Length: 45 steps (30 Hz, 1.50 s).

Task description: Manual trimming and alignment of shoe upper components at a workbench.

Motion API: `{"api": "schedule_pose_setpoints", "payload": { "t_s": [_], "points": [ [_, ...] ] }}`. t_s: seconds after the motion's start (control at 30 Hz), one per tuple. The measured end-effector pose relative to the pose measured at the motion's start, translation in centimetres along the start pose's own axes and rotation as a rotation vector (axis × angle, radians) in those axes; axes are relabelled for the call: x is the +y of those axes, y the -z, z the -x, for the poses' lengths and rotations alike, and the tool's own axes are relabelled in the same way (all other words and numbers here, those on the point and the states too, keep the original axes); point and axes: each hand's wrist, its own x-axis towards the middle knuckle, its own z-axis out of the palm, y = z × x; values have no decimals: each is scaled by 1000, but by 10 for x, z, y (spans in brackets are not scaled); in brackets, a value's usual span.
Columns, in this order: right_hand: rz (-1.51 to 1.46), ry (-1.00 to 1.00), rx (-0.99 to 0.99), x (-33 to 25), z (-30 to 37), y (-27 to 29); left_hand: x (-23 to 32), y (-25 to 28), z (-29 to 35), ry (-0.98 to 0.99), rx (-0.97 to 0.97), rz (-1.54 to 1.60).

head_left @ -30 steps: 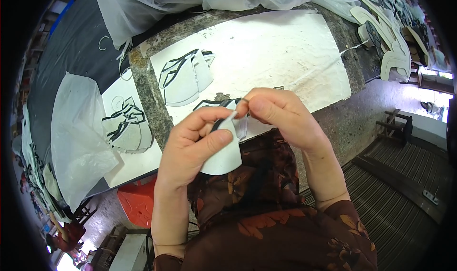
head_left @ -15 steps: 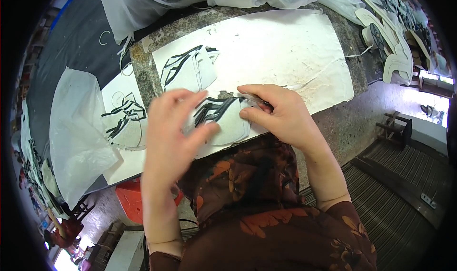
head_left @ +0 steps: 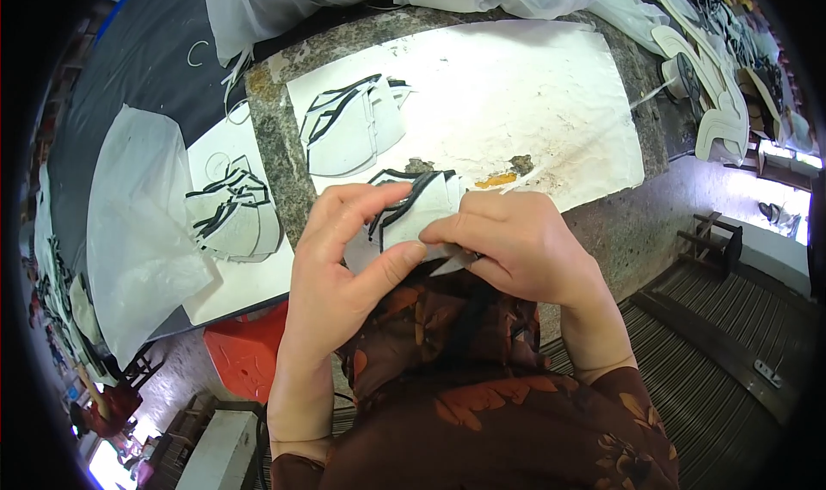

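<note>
A small stack of white, curved panels with black edging [head_left: 434, 196] lies at the table's near edge, fanned slightly. My left hand [head_left: 331, 262] grips it from the left, fingers on top and thumb along the near side. My right hand [head_left: 520, 239] is closed, with a pointed metal blade [head_left: 451, 264] sticking out under its fingers; its handle is hidden in the palm. The right fingertips rest at the panels' near edge, close to my left thumb. More black-edged panels [head_left: 344, 137] lie fanned just beyond my left hand.
A worn white sheet [head_left: 533, 77] covers the stone slab [head_left: 280, 137]. Further panels [head_left: 258, 236] lie at the left beside a clear plastic bag [head_left: 138, 232]. A tape spool [head_left: 680, 77] stands at the right. A red stool [head_left: 245, 352] is below the table.
My left hand has come down onto the panels. My right hand has moved nearer my body and the blade now shows. The panels have shifted, and the white tape strip has moved.
</note>
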Motion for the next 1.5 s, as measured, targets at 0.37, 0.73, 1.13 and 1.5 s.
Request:
{"api": "schedule_pose_setpoints", "payload": {
  "t_s": [0.37,0.73,1.13,1.5],
  "points": [
    [-101,-17,-39,-9,2,-1,-10,-17,7,22,51,262],
    [-61,-36,-72,-8,3,-4,3,-23,12,180,117,389],
    [-396,-36,-86,-15,-1,-6,-25,-31,39,39,159,449],
    [-514,-180,-44,-22,-11,-6,-37,-27,54,-198,245,54]
  ]
}}
